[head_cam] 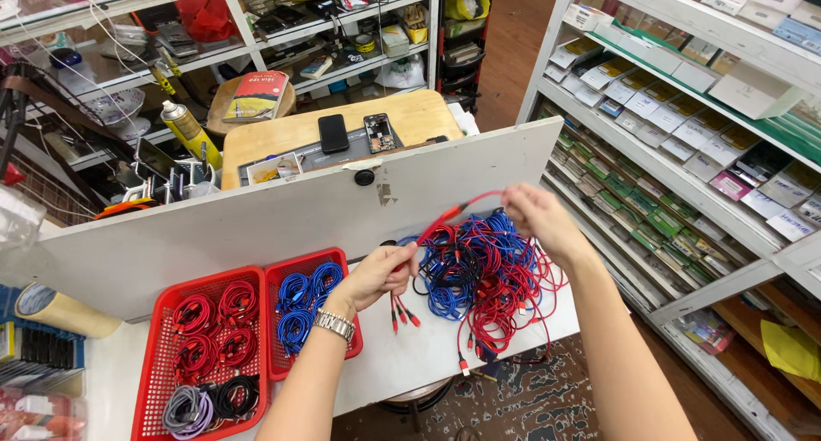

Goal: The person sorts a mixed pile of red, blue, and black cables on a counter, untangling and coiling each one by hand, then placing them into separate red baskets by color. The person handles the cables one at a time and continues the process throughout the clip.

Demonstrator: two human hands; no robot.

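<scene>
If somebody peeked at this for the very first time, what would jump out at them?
Probably the big tangled heap of red and blue cables mid-table, with the left hand and right hand stretching one red cable between them. Left of it, two red baskets hold neatly coiled cables.

Bare forearms, a silver link watch on the left wrist

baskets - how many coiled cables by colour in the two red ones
Red coils in the larger red basket: 4
Blue coils in the smaller red basket: 3
Black coil: 1
Grey coil: 1
Total: 9
</scene>
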